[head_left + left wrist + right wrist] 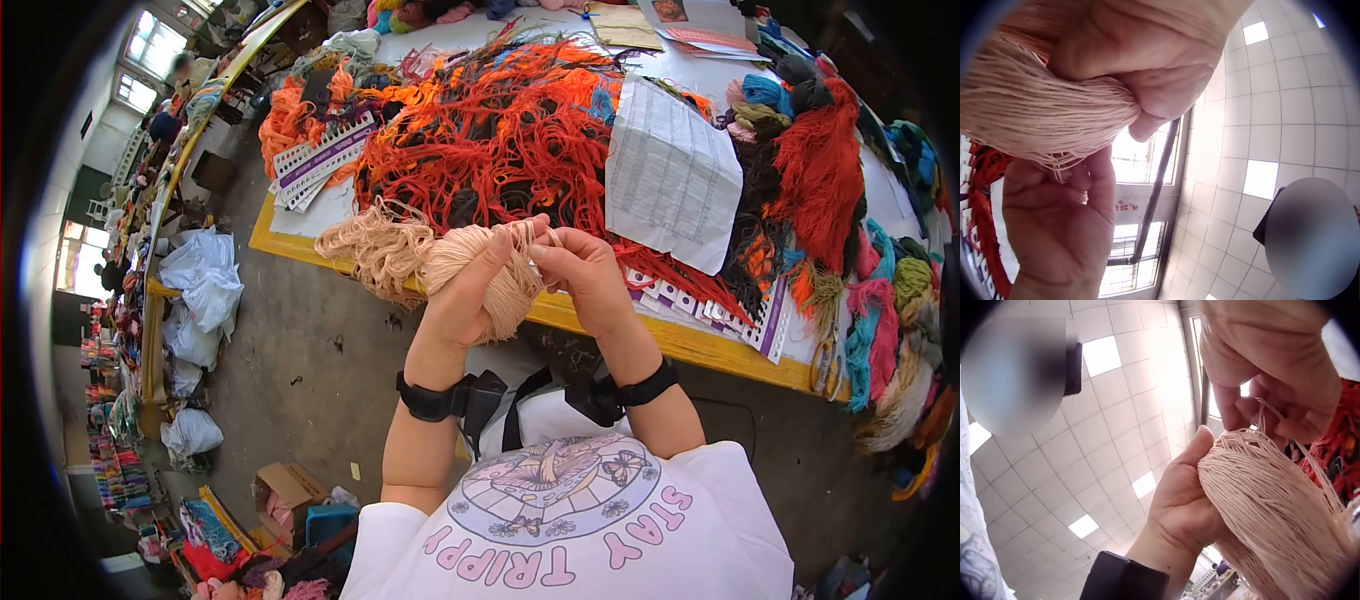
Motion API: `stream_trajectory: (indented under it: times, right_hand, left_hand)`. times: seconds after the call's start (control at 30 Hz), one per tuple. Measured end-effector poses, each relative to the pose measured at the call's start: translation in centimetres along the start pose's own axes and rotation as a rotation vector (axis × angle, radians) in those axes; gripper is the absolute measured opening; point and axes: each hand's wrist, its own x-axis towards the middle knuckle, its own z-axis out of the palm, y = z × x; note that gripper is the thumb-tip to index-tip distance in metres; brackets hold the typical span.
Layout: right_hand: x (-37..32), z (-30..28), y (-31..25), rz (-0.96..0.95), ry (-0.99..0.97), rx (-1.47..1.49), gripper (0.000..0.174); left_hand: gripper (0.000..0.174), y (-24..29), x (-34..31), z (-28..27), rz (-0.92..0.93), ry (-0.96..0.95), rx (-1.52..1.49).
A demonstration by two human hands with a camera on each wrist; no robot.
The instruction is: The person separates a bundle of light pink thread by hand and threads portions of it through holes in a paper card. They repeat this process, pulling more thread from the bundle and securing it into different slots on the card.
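My left hand (462, 300) grips a thick skein of pale peach yarn (508, 292) near its end, thumb lying along the strands. The skein's looser, looped part (372, 248) spreads out to the left by the table edge. At the gripped end, my right hand (592, 278) pinches a few thin strands between thumb and fingers. In the right wrist view, these strands (1261, 415) rise in small loops from the bundle to the right fingertips. The left wrist view shows the right hand (1060, 219) close beneath the bundle's end.
A large heap of red, orange and black yarn (490, 130) covers the table, whose yellow edge (690, 345) runs before me. A printed sheet (675, 170) lies on the heap. Punched colour cards (325, 160), scissors (824, 362) and more skeins (880, 290) lie around it.
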Motion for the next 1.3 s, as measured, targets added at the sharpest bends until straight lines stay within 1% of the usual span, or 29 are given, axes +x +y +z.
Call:
stream_trajectory:
  times: [0.07, 0.27, 0.37, 0.47, 0.6, 0.67, 0.7, 0.77, 0.8, 0.87, 0.9, 0.97, 1.0, 1.03, 1.07, 1.1, 1.13, 1.17, 1.2, 1.23, 1.3]
  right_hand:
    - [0.1, -0.1, 0.1, 0.026, 0.004, 0.069, 0.010]
    - [0.3, -0.3, 0.2, 0.053, 0.007, 0.081, 0.010]
    - [0.2, -0.3, -0.2, 0.052, 0.025, -0.036, 0.009]
    - [0.0, 0.5, -0.6, -0.052, -0.015, -0.137, 0.010]
    - [0.2, 0.7, 0.1, -0.125, 0.039, -0.156, 0.010]
    - [-0.1, 1.0, -0.1, -0.131, 0.088, -0.157, 0.009]
    - [-0.1, 1.1, 0.1, -0.241, 0.120, -0.293, 0.009]
    - [-0.1, 1.1, 0.8, -0.461, 0.186, -0.566, 0.011]
    - [0.0, 0.9, 0.7, -0.386, 0.169, -0.367, 0.012]
    - [0.1, -0.2, 0.1, -0.233, 0.132, 0.030, 0.015]
    - [0.1, -1.7, -0.5, -0.180, 0.075, 0.270, 0.016]
    - [-0.2, -6.9, -2.5, -0.069, -0.045, 0.750, 0.018]
    - [-0.8, -10.6, -3.5, -0.108, -0.080, 0.875, 0.015]
    - [-2.2, -13.0, -5.9, -0.167, -0.009, 0.956, 0.010]
    - [-3.2, -17.8, -7.8, -0.269, 0.029, 0.880, 0.014]
    - [-5.2, -21.4, -10.4, -0.343, 0.177, 0.843, 0.016]
    - [-7.8, -28.1, -13.2, -0.422, 0.345, 0.686, 0.016]
    - [-10.6, -35.8, -15.1, -0.666, 0.516, 0.567, 0.016]
    - [-12.4, -35.1, -15.9, -0.817, 0.762, -0.221, 0.012]
    - [-14.2, -34.1, -16.9, -0.862, 1.232, -0.946, 0.010]
    - [-14.9, -39.5, -19.4, -0.845, 1.099, -0.657, 0.009]
  left_hand:
    - [0.042, 0.3, 0.0, 0.1, -0.010, -0.013, -0.030]
    - [0.042, 0.5, 0.0, -0.5, -0.027, 0.013, -0.051]
    - [0.042, 0.4, 0.0, -0.3, -0.018, 0.027, -0.056]
    - [0.041, 0.2, 0.0, -0.4, -0.023, -0.002, -0.058]
    - [0.039, -0.2, 0.2, -0.4, -0.034, 0.002, -0.013]
    - [0.036, -0.6, 0.4, -0.6, 0.035, 0.033, 0.101]
    - [0.034, -0.8, 0.4, -0.8, 0.070, 0.049, 0.157]
    - [0.026, -0.7, 0.5, -0.9, 0.075, 0.128, 0.224]
    - [0.023, -0.7, 0.5, -1.1, 0.077, 0.166, 0.258]
    - [0.022, 0.1, -0.2, -2.4, 0.142, 0.101, -0.063]
    - [0.021, 0.8, -0.9, -3.6, 0.171, 0.070, -0.225]
    - [0.019, 2.1, -2.6, -10.5, 0.266, 0.136, -0.596]
    - [0.020, 2.9, -4.2, -14.0, 0.332, 0.189, -0.652]
    - [0.022, 3.7, -6.4, -17.6, 0.398, 0.245, -0.707]
    - [0.024, 4.5, -9.1, -21.8, 0.446, 0.334, -0.634]
    - [0.025, 5.1, -12.4, -26.2, 0.491, 0.474, -0.614]
    - [0.025, 5.7, -15.3, -29.1, 0.534, 0.612, -0.592]
    - [0.026, 6.4, -17.7, -30.2, 0.584, 0.663, -0.597]
    - [0.027, 6.7, -19.1, -30.6, 0.636, 0.716, -0.603]
    - [0.026, 6.7, -19.1, -30.0, 0.613, 0.622, -0.585]
    - [0.027, 6.7, -17.7, -26.7, 0.577, 0.432, -0.549]
